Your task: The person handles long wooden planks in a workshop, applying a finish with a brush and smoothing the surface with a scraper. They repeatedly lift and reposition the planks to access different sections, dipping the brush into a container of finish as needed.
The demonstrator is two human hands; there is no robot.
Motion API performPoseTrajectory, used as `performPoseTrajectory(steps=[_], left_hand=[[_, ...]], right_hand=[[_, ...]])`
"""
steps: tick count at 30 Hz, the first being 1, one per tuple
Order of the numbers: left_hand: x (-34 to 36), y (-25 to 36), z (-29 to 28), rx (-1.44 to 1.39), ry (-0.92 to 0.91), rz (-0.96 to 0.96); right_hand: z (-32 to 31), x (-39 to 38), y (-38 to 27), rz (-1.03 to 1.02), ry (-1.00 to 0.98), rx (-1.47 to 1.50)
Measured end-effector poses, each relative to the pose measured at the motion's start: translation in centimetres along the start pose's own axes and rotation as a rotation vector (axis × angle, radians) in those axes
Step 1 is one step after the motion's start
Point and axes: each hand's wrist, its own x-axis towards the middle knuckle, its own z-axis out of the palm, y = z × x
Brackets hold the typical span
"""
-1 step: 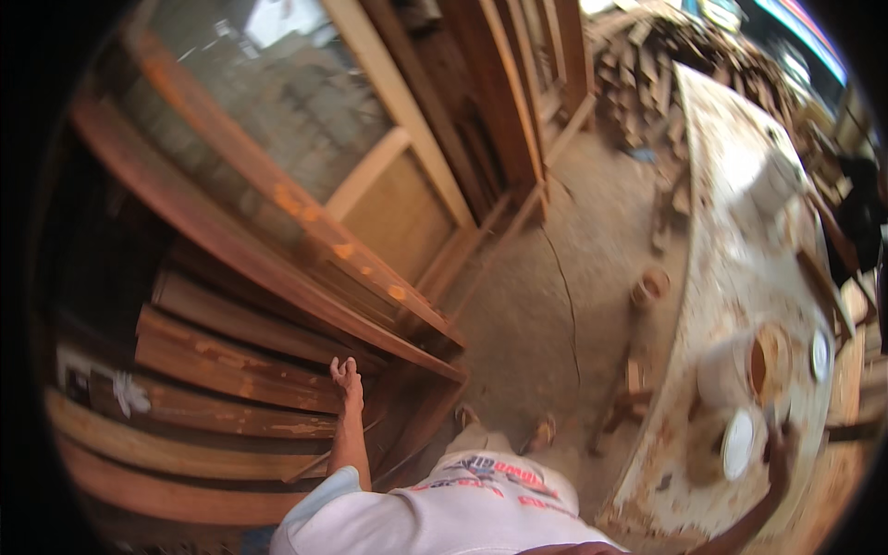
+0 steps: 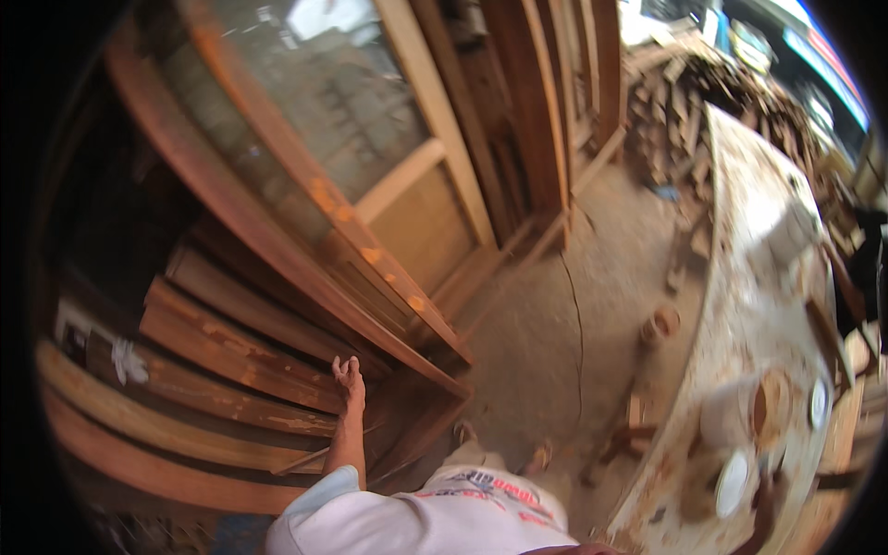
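My left hand [image 2: 348, 377] is raised with its fingers loosely apart and holds nothing. It is nearest the stacked brown boards [image 2: 240, 361] at the left, some with patchy orange marks. At the lower right, my right hand [image 2: 768, 488] is closed, blurred by motion, around a small flat grey-bladed tool [image 2: 775, 459]. This hand is over the pale, stained worktable [image 2: 680, 435]. Close by it are a round white lid [image 2: 732, 483] and a white bucket [image 2: 726, 414] with a brown-smeared inside, tilted in the wide view.
Wooden door frames with glass panes [image 2: 342, 102] lean at the upper left. A dark cord [image 2: 575, 324] lies on the floor [image 2: 532, 342]. A small brown pot [image 2: 660, 326] stands left of the table. A second bucket [image 2: 791, 231], scrap wood [image 2: 675, 120] and another person's arm [image 2: 840, 277] are at the right.
The view has shifted, so the doors, table and buckets appear farther right and lower. Both hands keep about the same place among the things around them.
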Motion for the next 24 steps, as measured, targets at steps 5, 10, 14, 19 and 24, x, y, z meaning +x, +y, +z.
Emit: performPoseTrajectory(steps=[5,10,14,19,24], left_hand=[[5.0,6.6,-3.7,0.071,0.301,0.486],[7.3,16.6,-5.0,-0.059,0.137,0.848],[8.6,21.5,-3.1,0.146,0.219,1.13],[10.3,21.5,1.1,-0.047,0.264,1.079],[11.1,20.5,0.4,-0.029,0.303,1.031]], right_hand=[[5.1,-2.7,-12.3,-0.029,0.086,-0.071],[9.9,-5.5,-24.6,-0.159,0.093,-0.052],[13.6,-7.9,-35.0,-0.382,0.066,-0.012],[19.1,-12.3,-53.9,-0.845,-0.014,0.133],[25.4,-20.0,-72.9,-1.363,-0.229,0.25]])
